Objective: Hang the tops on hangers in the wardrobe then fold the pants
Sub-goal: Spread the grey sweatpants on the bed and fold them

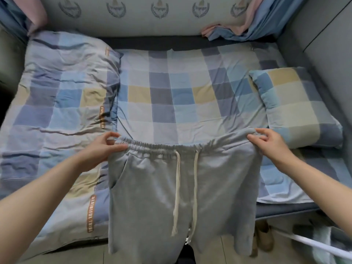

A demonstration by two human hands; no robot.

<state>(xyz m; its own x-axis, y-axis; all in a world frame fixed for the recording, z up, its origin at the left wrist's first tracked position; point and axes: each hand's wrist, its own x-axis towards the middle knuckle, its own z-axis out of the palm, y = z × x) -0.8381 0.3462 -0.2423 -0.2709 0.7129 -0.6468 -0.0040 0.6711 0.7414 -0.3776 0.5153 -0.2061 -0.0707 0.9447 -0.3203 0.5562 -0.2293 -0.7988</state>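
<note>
Grey drawstring pants (152,187) hang spread out in front of me over the near edge of the bed, waistband up and legs dropping toward the floor. My left hand (101,149) pinches the left end of the elastic waistband. At the right end of the waistband my right hand (270,141) pinches the fabric. Two white drawstrings (177,187) dangle down the front. No tops, hangers or wardrobe are in view.
The bed carries a blue, grey and yellow checked sheet (171,100). A folded checked quilt (57,103) lies on the left and a checked pillow (293,107) on the right. Pink and blue fabric (238,29) is bunched at the back right. Shoes (264,241) stand on the floor.
</note>
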